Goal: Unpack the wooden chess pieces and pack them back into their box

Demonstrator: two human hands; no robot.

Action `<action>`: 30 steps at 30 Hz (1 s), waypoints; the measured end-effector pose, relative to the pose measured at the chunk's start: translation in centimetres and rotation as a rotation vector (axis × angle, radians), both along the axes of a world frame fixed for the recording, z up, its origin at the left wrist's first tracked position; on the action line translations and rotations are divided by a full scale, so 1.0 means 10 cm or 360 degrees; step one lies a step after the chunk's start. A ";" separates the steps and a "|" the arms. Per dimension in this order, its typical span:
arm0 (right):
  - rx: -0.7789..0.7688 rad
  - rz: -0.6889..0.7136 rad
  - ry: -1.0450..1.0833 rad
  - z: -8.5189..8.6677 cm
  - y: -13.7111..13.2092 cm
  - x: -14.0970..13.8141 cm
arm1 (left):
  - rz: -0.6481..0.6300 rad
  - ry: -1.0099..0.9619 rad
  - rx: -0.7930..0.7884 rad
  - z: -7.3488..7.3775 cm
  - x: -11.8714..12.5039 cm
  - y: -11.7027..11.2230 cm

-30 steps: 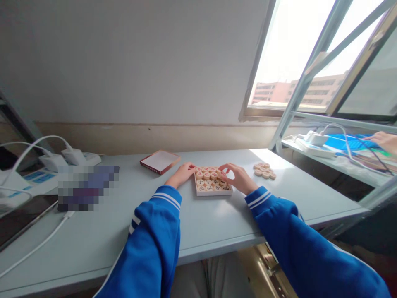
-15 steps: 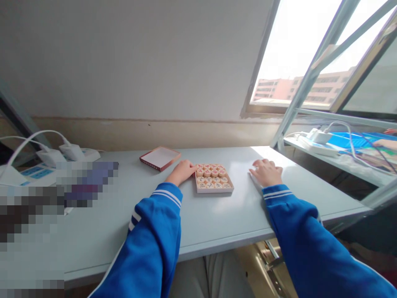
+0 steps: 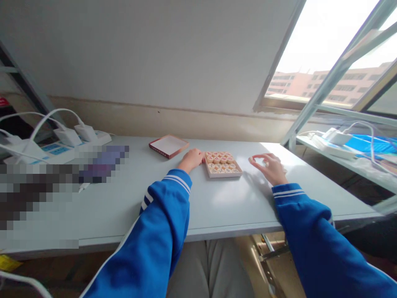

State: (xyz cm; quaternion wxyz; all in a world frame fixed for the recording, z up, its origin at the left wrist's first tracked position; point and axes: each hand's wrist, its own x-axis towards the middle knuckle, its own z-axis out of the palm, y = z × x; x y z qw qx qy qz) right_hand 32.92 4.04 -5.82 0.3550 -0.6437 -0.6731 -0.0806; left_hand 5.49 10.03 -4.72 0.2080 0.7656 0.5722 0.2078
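A shallow white box holds rows of round wooden Chinese chess pieces, with red characters in the rear rows and dark ones in front. My left hand is at the box's left side, its fingers curled against that edge. To the right of the box, my right hand is raised slightly over the table. Its thumb and index finger pinch a small round chess piece, whose marking is hard to make out. Behind my left hand lies the box lid, inside facing up, with a reddish rim.
The grey table backs onto a wall. At left are a white power strip with plugs and cables, and a blurred-out purple item. A metal frame post rises at right, beside a side shelf with another power strip.
My right hand has gone from lying palm-down on the table to a raised pinch with a piece at its fingertips. My left hand stays by the box. The view has shifted slightly.
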 end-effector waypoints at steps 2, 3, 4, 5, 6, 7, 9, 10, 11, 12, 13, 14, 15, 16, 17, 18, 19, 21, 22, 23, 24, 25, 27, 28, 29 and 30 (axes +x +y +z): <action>0.0031 0.0240 -0.0045 0.05 -0.01 -0.31 | -0.0059 -0.0011 -0.0056 0.02 -0.02 0.00; -0.0016 0.0312 -0.0103 0.07 -0.01 -0.49 | -0.0090 -0.0007 -0.0067 0.03 -0.02 -0.01; -0.0077 0.0377 -0.0168 0.08 -0.02 -0.66 | -0.0121 0.0001 -0.0063 0.05 -0.02 -0.02; -0.0129 0.0441 -0.0239 0.09 -0.03 -0.82 | -0.0148 0.0010 -0.0047 0.07 -0.02 -0.04; -0.0148 0.0470 -0.0287 0.10 -0.04 -0.95 | -0.0167 0.0020 -0.0028 0.08 -0.02 -0.06; -0.0154 0.0484 -0.0324 0.10 -0.05 -1.06 | -0.0179 0.0029 -0.0011 0.10 -0.02 -0.08; -0.0133 0.0475 -0.0338 0.10 -0.05 -1.16 | -0.0190 0.0039 -0.0011 0.12 -0.01 -0.11; -0.0124 0.0454 -0.0319 0.11 -0.05 -1.15 | -0.0193 0.0041 -0.0036 0.13 -0.01 -0.11; -0.0120 0.0413 -0.0288 0.11 -0.04 -1.10 | -0.0197 0.0042 -0.0068 0.13 -0.02 -0.12; -0.0118 0.0339 -0.0258 0.12 -0.03 -1.02 | -0.0206 0.0043 -0.0102 0.13 -0.02 -0.12; -0.0113 0.0222 -0.0244 0.13 -0.01 -0.92 | -0.0227 0.0042 -0.0136 0.13 -0.03 -0.12; -0.0102 0.0067 -0.0252 0.14 0.01 -0.78 | -0.0263 0.0039 -0.0167 0.12 -0.04 -0.12; -0.0087 -0.0120 -0.0284 0.14 0.03 -0.63 | -0.0306 0.0033 -0.0188 0.12 -0.05 -0.13; -0.0078 -0.0315 -0.0359 0.14 0.05 -0.47 | -0.0350 0.0025 -0.0202 0.12 -0.06 -0.13; -0.0101 -0.0487 -0.0436 0.13 0.07 -0.32 | -0.0391 0.0012 -0.0211 0.12 -0.07 -0.14; -0.0184 -0.0620 -0.0488 0.12 0.08 -0.17 | -0.0421 -0.0002 -0.0219 0.12 -0.07 -0.15; -0.0318 -0.0718 -0.0504 0.11 0.08 -0.05 | -0.0433 -0.0011 -0.0229 0.13 -0.08 -0.15; -0.0556 -0.0781 -0.0498 0.08 0.07 0.13 | -0.0427 -0.0011 -0.0255 0.15 -0.08 -0.17; -0.0619 -0.0774 -0.0492 0.07 0.06 0.17 | -0.0425 -0.0003 -0.0270 0.15 -0.08 -0.17; -0.0634 -0.0754 -0.0493 0.06 0.05 0.19 | -0.0425 0.0008 -0.0283 0.16 -0.08 -0.18; -0.0610 -0.0734 -0.0499 0.05 0.05 0.20 | -0.0427 0.0018 -0.0292 0.16 -0.07 -0.18; -0.0567 -0.0720 -0.0506 0.05 0.06 0.19 | -0.0432 0.0023 -0.0297 0.16 -0.07 -0.17; -0.0490 -0.0686 -0.0499 0.03 0.08 0.17 | -0.0444 0.0009 -0.0298 0.14 -0.07 -0.16; -0.0466 -0.0661 -0.0480 0.02 0.10 0.17 | -0.0448 -0.0004 -0.0296 0.13 -0.07 -0.15; -0.0449 -0.0632 -0.0451 0.01 0.12 0.17 | -0.0445 -0.0016 -0.0288 0.12 -0.07 -0.14; -0.0435 -0.0595 -0.0417 0.00 0.14 0.18 | -0.0440 -0.0026 -0.0283 0.11 -0.08 -0.13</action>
